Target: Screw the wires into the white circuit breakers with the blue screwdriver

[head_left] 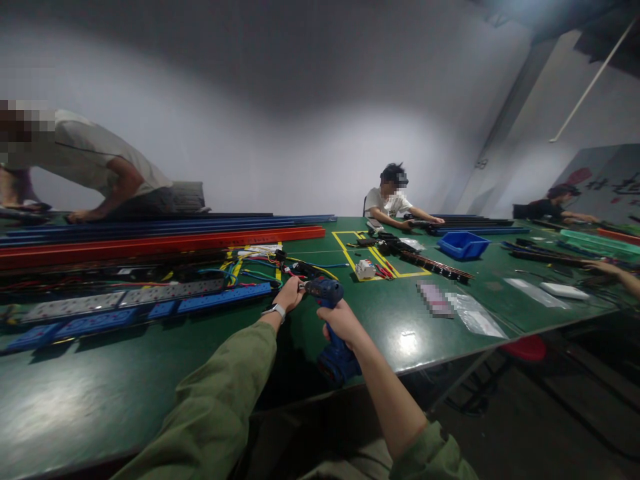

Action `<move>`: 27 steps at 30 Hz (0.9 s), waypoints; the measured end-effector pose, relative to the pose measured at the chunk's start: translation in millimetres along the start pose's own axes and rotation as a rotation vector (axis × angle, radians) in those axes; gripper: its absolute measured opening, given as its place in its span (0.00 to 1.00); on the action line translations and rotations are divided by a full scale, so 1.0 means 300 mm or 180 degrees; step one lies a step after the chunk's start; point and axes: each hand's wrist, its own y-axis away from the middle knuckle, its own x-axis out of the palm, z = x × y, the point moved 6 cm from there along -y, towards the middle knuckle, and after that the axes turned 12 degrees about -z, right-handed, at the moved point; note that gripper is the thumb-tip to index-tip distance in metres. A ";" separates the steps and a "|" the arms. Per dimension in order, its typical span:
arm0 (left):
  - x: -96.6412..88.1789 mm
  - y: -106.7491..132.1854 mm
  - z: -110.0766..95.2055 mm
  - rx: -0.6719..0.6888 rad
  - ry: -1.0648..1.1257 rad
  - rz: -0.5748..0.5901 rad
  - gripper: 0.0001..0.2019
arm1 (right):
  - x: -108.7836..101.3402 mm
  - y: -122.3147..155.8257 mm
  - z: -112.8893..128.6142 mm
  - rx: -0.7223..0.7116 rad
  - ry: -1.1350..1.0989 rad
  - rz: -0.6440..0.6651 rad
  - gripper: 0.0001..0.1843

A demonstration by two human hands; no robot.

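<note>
My right hand (341, 321) is wrapped round the grip of a blue cordless drill (325, 291), its chuck pointing left. At the tip of the drill, my left hand (290, 297) has its fingers closed together; what they pinch is too small to make out. Just left of that hand ends a long strip of blue sockets (225, 298), with a strip of grey-white sockets (173, 291) behind it. Loose coloured wires (255, 275) and a black cable end (305, 268) lie just beyond my left hand.
Long red rails (165, 245) and blue rails (240, 225) lie behind the strips. Right of the drill are a white breaker block (365, 269), a blue bin (463, 245) and a plastic bag (477, 315). One person (390, 200) sits opposite; another (100, 153) leans over at left.
</note>
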 end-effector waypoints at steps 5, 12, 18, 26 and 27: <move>0.000 0.002 0.003 -0.0001 -0.0035 0.0009 0.05 | 0.001 -0.008 -0.005 -0.0014 0.0010 0.0021 0.16; 0.005 -0.001 0.011 -0.0047 -0.0040 0.0045 0.06 | 0.008 -0.011 -0.007 0.0040 -0.0016 0.0020 0.20; 0.003 -0.002 0.009 0.0006 -0.0041 0.0046 0.06 | 0.012 -0.008 0.003 0.0070 0.0017 0.0050 0.20; -0.004 0.002 -0.003 -0.0029 -0.0046 0.0019 0.05 | 0.009 -0.008 -0.004 0.0037 0.0062 0.0061 0.19; -0.005 0.001 -0.005 -0.0020 -0.0050 0.0023 0.05 | 0.008 -0.008 -0.004 0.0026 0.0071 0.0051 0.19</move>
